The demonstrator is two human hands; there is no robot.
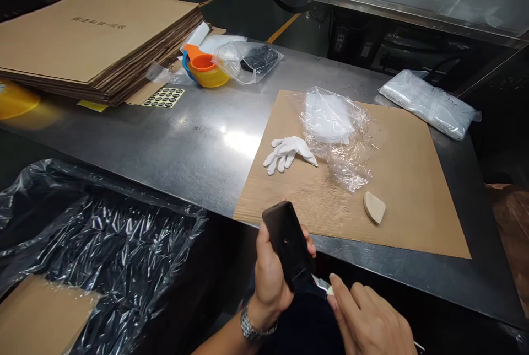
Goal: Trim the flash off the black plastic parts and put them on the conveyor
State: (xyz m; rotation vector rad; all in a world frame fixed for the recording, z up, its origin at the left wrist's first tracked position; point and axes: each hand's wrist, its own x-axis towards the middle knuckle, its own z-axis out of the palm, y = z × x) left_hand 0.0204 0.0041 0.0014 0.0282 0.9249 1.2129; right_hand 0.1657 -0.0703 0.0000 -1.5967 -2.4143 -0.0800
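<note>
Many flat cardboard sheets (95, 30) stacked upper L of frame, on the worktop (173, 145). L hand (270, 280), lower ctr, has its fingers clamped round a black part (287, 242), held up off the near edge; part's long axis runs upper L to lower R. Knife (320, 282) blade sits at that lower R end, touching or just beside, can't tell. R hand (367, 311), lower R of ctr, fingers pinched on the knife's handle, blade pointing upper L twd the part. Beige pad (374, 208) farther R, on brown card (417, 189).
</note>
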